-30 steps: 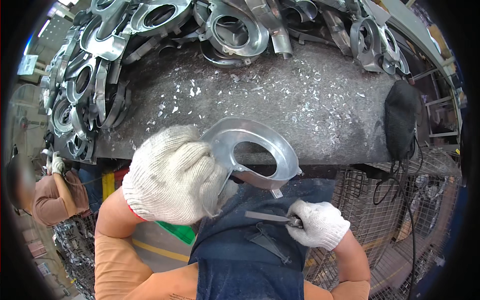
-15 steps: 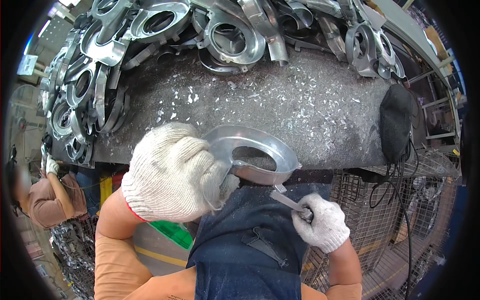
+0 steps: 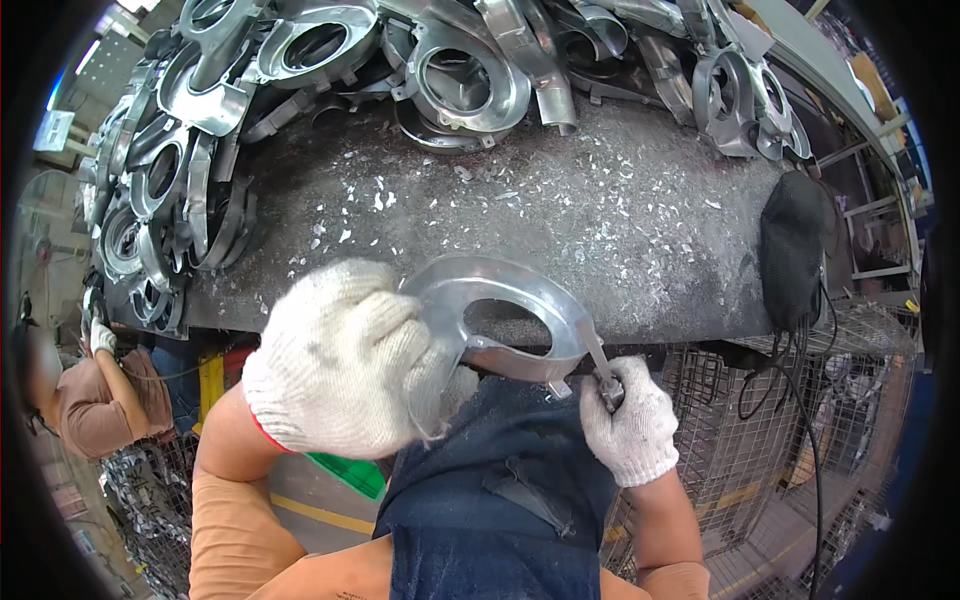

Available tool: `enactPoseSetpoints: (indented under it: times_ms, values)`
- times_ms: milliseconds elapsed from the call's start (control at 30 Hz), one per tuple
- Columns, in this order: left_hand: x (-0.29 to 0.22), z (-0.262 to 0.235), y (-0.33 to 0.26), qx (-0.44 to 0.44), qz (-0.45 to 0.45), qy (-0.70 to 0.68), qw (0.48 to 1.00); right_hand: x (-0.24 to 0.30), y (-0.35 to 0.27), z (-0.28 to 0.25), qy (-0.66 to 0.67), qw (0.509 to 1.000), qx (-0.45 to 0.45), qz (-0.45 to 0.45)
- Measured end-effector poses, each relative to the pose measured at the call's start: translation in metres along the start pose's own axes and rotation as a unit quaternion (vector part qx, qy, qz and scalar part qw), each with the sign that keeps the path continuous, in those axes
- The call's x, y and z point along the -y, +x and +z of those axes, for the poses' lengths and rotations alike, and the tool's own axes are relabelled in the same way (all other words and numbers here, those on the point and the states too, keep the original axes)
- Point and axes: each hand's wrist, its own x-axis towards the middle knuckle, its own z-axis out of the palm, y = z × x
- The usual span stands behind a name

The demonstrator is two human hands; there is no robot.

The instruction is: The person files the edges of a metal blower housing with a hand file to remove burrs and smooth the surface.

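Note:
My left hand (image 3: 345, 365), in a white knitted glove, is closed round the left end of a silvery metal casting (image 3: 558, 295). The casting has a large oval opening and a small tab at its lower edge, and it is held over the near edge of the worktable. In my gloved right hand (image 3: 632, 430) is a slim flat metal file (image 3: 598, 357), its handle mostly hidden by my fingers. The blade points up and lies against the casting's right rim.
A dark worktable (image 3: 400, 225) is strewn with metal flakes. Similar castings (image 3: 465, 85) are heaped along its far and left sides. A black mesh bag (image 3: 792, 245) sits at the right edge, above wire cages (image 3: 730, 450). At far left is another person's gloved hand (image 3: 102, 337).
My right hand has moved up and slightly left. The file has swung from pointing left below the casting to pointing up along its right rim. My left hand keeps its grip, shifting slightly.

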Motion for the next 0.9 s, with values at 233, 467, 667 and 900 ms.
enactPoseSetpoints:
  times_ms: [233, 467, 667, 900]
  values:
    - [-0.009, 0.0, -0.008, -0.001, -0.018, 0.013, 1.0, 0.017, -0.008, 0.002, 0.018, 0.999, 0.04, -0.009]
    - [-0.017, -0.001, -0.013, 0.051, -0.027, -0.001, 0.998, -0.006, -0.004, 0.01, 0.096, 0.99, 0.066, 0.074]
    - [-0.046, 0.011, -0.024, 0.024, -0.056, -0.018, 0.998, -0.014, -0.004, -0.025, 0.469, 0.754, 0.39, 0.243]
    - [-0.083, 0.033, -0.01, 0.009, -0.051, 0.007, 0.999, 0.015, -0.025, 0.018, 0.119, 0.986, 0.105, 0.052]
